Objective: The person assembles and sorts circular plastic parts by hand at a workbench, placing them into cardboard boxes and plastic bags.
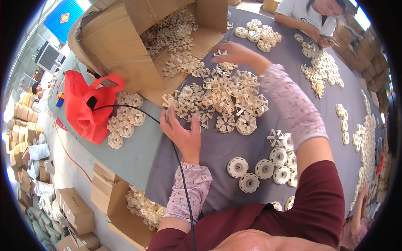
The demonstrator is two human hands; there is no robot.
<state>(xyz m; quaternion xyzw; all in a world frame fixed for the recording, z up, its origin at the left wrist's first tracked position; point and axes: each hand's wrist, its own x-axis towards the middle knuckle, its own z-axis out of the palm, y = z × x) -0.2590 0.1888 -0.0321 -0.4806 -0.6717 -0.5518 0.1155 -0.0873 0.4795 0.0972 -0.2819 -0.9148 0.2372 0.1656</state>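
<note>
A heap of cream plastic spoked rings [232,90] lies on the grey cloth between my hands. My left hand [183,136] is at the heap's near left edge, fingers spread, fingertips against the pieces. Across the far side reaches my right hand [238,55], fingers stretched out over a single spoked ring [220,53] beside the box flap. Whether it touches that ring is hard to tell. Close by on the left, a big cardboard box [113,42] lies tipped with its mouth toward the heap, and many more rings [178,31] fill it and spill onto its flap.
Round cream discs [264,169] sit near my right forearm. A red bag [86,108] and stacked rings [125,119] are at left; a black cable [178,159] crosses my left wrist. Below the table edge stands an open carton [121,213]. A person [312,21] sits across the table.
</note>
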